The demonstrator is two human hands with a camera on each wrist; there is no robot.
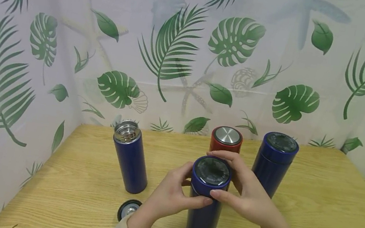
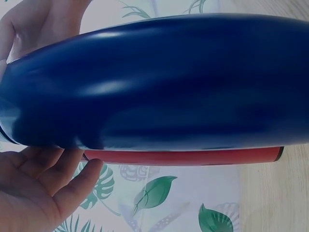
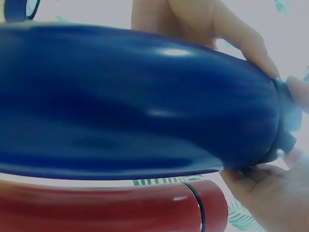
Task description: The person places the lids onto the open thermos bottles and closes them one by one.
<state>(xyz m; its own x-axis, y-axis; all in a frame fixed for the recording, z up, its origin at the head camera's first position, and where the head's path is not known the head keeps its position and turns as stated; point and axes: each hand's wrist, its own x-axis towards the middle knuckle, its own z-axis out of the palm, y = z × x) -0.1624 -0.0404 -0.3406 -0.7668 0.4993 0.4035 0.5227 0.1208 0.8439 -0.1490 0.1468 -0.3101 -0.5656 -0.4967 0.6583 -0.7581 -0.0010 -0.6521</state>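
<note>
A blue thermos flask with a dark glossy top stands upright on the table between both hands. My left hand grips it just below the lid, thumb across the front. The right hand holds the blue lid, its thumb at the lid's lower front edge and its fingers round the far side. The lid sits on the flask. In the left wrist view the flask body fills most of the picture, and in the right wrist view its body covers part of the hands.
Behind the held flask stands a red flask with a silver top. Another lidded blue flask is at the right. To the left is an uncapped blue flask, with a loose lid lying near the left sleeve. A leaf-print cloth hangs behind the wooden table.
</note>
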